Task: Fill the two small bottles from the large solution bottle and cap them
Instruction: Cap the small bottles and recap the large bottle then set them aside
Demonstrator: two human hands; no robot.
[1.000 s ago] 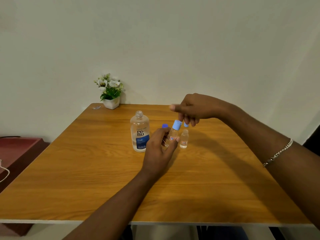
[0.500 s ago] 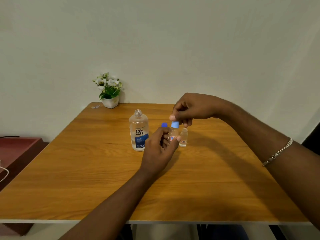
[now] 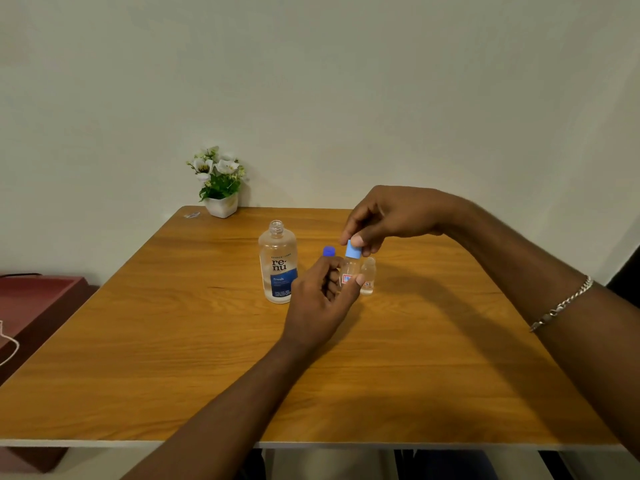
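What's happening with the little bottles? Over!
Left hand holds first small bottle; right hand pinches its light blue cap. Second small bottle uncapped beside it. Nothing in the way.

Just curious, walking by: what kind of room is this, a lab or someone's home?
Probably a home room rather than a lab: a plain wooden table against a bare wall, a small pot of white flowers at its far edge, and a shop-bought solution bottle standing open on it.
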